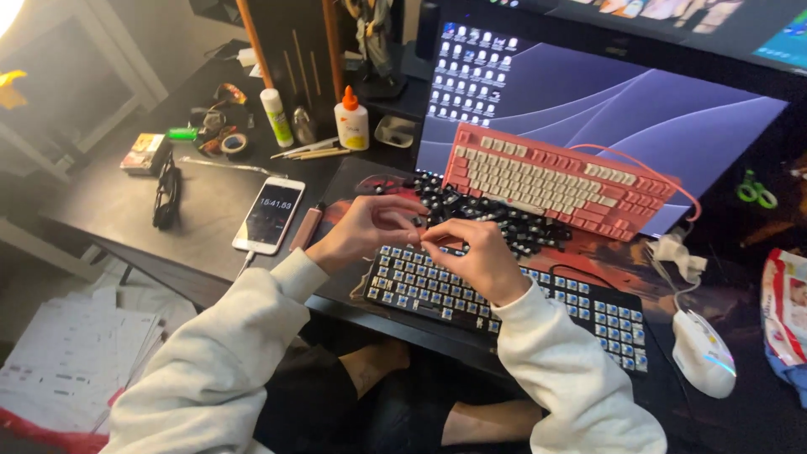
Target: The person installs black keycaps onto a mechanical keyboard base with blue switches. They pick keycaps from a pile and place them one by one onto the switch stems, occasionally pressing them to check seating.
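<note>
Centre of frame: both hands meet over the black keyboard (pixel 504 298), which has its keycaps off and blue switches exposed. Its long axis runs from centre-left down toward the lower right of the frame, directly under the hands.

Left hand (pixel 370 225): fingers curled inward, tips pinched toward the right hand; whether it grips a keycap I cannot tell. Right hand (pixel 475 256): fingers also bunched at the tips, touching or nearly touching the left hand's fingers above the keyboard's upper-left rows. Something small may sit between them, too small to make out.

Pile of loose black keycaps (pixel 496 220) lies just beyond the hands, between the black keyboard and a pink keyboard (pixel 555 181) propped against the monitor (pixel 605 105). The pile is near both hands, slightly nearer the right.

Around: phone (pixel 269 214) with lit screen at centre-left on the dark surface (pixel 202 210); glue bottle (pixel 351 122) upper centre; white mouse (pixel 702 353) lower right, cable trailing across the mat. Nothing lies between hands and keycap pile.
</note>
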